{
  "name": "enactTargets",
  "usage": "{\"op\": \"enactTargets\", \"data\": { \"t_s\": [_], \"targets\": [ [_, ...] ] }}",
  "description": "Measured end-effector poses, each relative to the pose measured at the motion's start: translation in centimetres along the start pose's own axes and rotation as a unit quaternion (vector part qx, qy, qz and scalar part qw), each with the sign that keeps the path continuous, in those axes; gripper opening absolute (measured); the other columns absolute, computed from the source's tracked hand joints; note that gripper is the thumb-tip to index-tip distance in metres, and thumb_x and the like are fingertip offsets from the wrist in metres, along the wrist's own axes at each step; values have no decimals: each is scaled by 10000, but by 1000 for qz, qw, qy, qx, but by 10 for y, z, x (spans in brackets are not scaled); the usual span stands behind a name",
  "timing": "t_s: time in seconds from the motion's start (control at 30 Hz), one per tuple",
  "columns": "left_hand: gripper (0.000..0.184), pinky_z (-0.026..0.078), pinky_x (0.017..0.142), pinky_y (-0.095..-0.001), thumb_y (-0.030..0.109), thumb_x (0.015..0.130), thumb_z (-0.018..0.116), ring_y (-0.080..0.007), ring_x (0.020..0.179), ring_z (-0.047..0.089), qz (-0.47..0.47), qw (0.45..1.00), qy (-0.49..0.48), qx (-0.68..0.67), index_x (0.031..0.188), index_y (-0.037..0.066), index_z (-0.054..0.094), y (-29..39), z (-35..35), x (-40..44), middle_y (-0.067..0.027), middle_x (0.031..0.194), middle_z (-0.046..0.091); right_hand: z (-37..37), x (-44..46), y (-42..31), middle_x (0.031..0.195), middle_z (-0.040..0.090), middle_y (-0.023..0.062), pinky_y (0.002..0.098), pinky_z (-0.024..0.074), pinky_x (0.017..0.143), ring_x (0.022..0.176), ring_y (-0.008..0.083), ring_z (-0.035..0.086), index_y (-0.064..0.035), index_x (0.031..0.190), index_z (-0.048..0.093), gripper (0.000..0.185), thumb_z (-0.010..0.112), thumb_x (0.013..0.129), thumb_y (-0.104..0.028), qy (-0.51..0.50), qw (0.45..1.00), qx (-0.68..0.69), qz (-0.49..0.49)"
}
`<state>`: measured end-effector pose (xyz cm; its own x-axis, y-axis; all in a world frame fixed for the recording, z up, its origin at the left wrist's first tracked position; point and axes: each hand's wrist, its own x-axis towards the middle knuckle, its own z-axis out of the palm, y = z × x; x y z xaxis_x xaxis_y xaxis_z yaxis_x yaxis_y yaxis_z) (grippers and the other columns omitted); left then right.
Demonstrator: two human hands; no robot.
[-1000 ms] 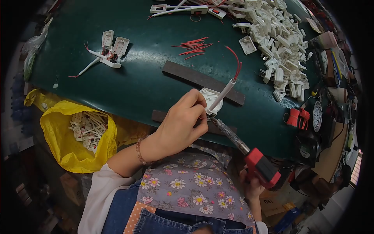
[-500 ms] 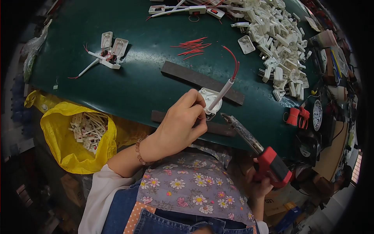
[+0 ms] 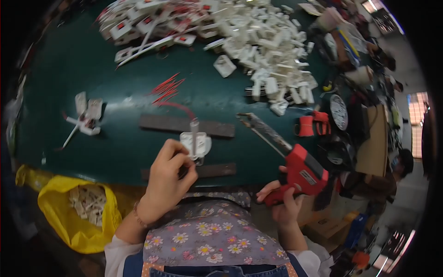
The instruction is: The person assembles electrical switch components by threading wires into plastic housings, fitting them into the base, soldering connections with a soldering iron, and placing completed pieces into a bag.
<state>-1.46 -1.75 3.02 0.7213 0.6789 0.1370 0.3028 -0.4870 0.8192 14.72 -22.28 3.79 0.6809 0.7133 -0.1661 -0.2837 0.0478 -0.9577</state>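
Observation:
My left hand (image 3: pixel 171 171) is closed in a pinch at the left edge of a white plastic housing (image 3: pixel 202 144); what its fingertips hold is too small to name. A white cable (image 3: pixel 194 138) with red wires (image 3: pixel 177 107) at its far end lies over the housing. Two dark bars, an upper one (image 3: pixel 157 123) and a lower one (image 3: pixel 219 170), lie on either side of the housing. My right hand (image 3: pixel 287 198) grips a red and black soldering gun (image 3: pixel 304 173), whose metal tip points up and left, apart from the housing.
White plastic parts (image 3: pixel 263 46) and switch assemblies (image 3: pixel 147 23) are heaped at the back. Cut red wires (image 3: pixel 168 87) lie nearer. A loose assembly (image 3: pixel 87 121) sits at the left, above a yellow bag (image 3: pixel 110 217). Red wire bundles (image 3: pixel 306 126) lie right. A person (image 3: pixel 402 164) is at far right.
The view has turned to the right. The soldering gun's tip has moved away from the housing, and my right hand has come up with it. My left hand stays at the housing.

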Motion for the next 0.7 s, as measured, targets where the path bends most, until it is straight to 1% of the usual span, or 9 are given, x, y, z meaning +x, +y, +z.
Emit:
{"op": "enactTargets", "data": {
  "t_s": [0.07, 0.13, 0.2, 0.23, 0.3, 0.43, 0.5, 0.67, 0.7],
  "targets": [
    [114, 459, 655, -292, -42, 677, 653, -252, 766, 562, -42, 999, -3, -12, 725, -32, 551, 9, -1, 1, -114, 896, 519, -8, 5, -2, 597, 542, 132, 329, 460, 491, 460, 193, 516, 59, 1299, 348, 525, 487, 960, -318, -9, 998, 31, 55],
    [110, 449, 701, -295, -45, 674, 641, -264, 796, 549, -40, 999, -7, 23, 715, -35, 540, 12, 0, 0, -118, 892, 506, 2, 19, 2, 565, 525, 84, 254, 366, 415, 407, 122, 441, 51, 1255, 454, 403, 516, 943, -197, -4, 984, 173, 39],
    [109, 451, 619, -313, -43, 670, 648, -263, 736, 554, -3, 999, 3, 39, 716, -33, 550, 10, 2, -1, -121, 869, 503, 9, 32, -1, 515, 488, 54, 242, 354, 405, 393, 107, 429, 41, 1195, 521, 333, 516, 936, -168, 0, 982, 178, 59],
    [109, 451, 619, -313, -43, 670, 648, -263, 736, 554, 15, 999, -3, 36, 716, -33, 550, 11, 3, 0, -121, 869, 503, 13, 38, -2, 508, 484, 46, 240, 350, 402, 386, 105, 427, 33, 1181, 537, 323, 532, 931, -172, 10, 984, 170, 56],
    [108, 454, 649, -319, -43, 663, 646, -267, 757, 555, 13, 999, 5, 39, 718, -39, 552, 10, 3, 0, -125, 863, 503, 22, 53, 2, 496, 480, 33, 245, 349, 393, 371, 101, 423, 13, 1153, 566, 311, 566, 919, -191, 21, 983, 173, 62],
    [95, 461, 685, -322, -36, 653, 643, -271, 782, 562, 11, 999, 1, 34, 719, -41, 575, 11, 1, 0, -128, 876, 518, 39, 76, 18, 499, 488, 32, 245, 349, 387, 360, 101, 417, 1, 1145, 574, 296, 573, 915, -187, 3, 975, 216, 45],
    [96, 464, 689, -323, -31, 648, 649, -267, 790, 565, 9, 999, 4, 40, 721, -37, 587, 7, 2, -1, -126, 885, 528, 47, 79, 28, 484, 446, 48, 280, 367, 411, 352, 118, 377, 52, 1171, 512, 331, 520, 929, -172, 24, 980, 192, 39],
    [115, 466, 689, -320, -31, 631, 666, -261, 805, 567, 3, 1000, 12, 28, 723, -25, 597, 4, 4, -4, -122, 892, 533, 50, 78, 45, 506, 489, 56, 265, 370, 407, 372, 121, 421, 59, 1184, 505, 331, 549, 911, -123, 17, 989, 146, -7],
    [121, 466, 689, -320, -34, 627, 669, -261, 809, 566, 5, 1000, 15, 26, 724, -24, 598, 2, 5, -4, -123, 892, 533, 49, 78, 46, 523, 509, 31, 235, 355, 393, 396, 92, 452, 21, 1182, 534, 320, 567, 915, -153, 15, 988, 153, -12]
  ]
}}
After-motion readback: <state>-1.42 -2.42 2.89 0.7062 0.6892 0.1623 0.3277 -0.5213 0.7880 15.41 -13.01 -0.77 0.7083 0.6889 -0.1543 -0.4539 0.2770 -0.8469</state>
